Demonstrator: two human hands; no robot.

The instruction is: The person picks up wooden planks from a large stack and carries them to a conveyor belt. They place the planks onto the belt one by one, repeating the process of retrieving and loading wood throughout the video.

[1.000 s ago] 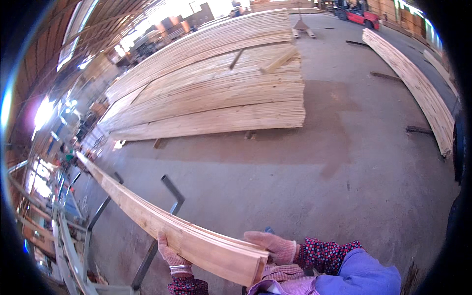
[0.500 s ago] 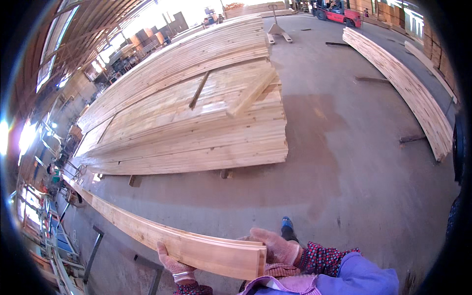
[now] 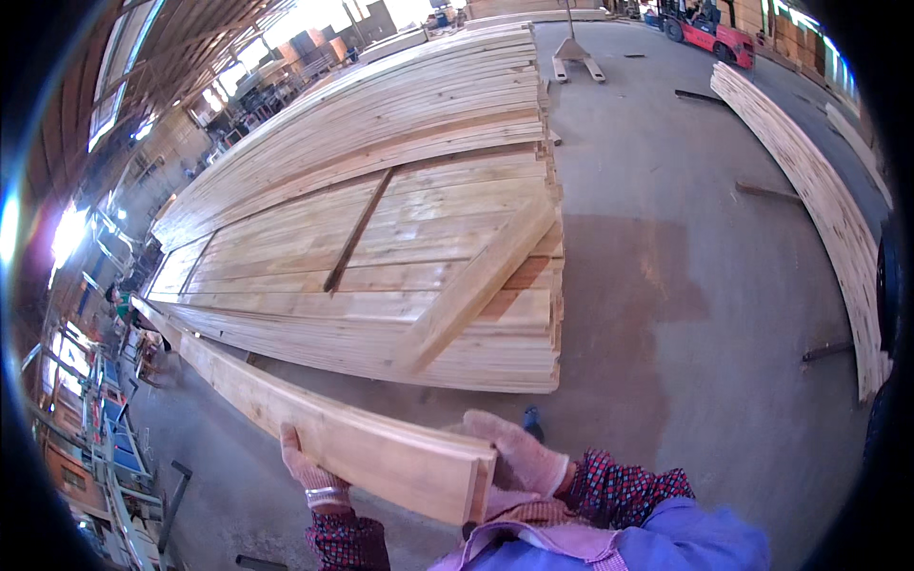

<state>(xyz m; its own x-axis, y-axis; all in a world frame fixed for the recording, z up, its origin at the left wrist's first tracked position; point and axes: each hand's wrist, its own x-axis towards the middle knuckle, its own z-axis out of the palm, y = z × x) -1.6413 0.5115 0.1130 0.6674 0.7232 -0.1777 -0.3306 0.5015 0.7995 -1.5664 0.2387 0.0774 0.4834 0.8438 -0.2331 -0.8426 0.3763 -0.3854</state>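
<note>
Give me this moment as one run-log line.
left hand: holding long boards, near side | right hand: at boards' near end, far side | lumber stack: beyond the boards

No legible lettering, numbers or signs

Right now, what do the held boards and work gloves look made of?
Held boards: wood, likely softwood, smooth, seemingly unvarnished, given pale colour and faint grain. Work gloves: probably matte knitted fabric, judging by their soft, textured surface; fibre unclear.

Gloved left hand [image 3: 316, 474], right hand [image 3: 524, 451]; apart
</note>
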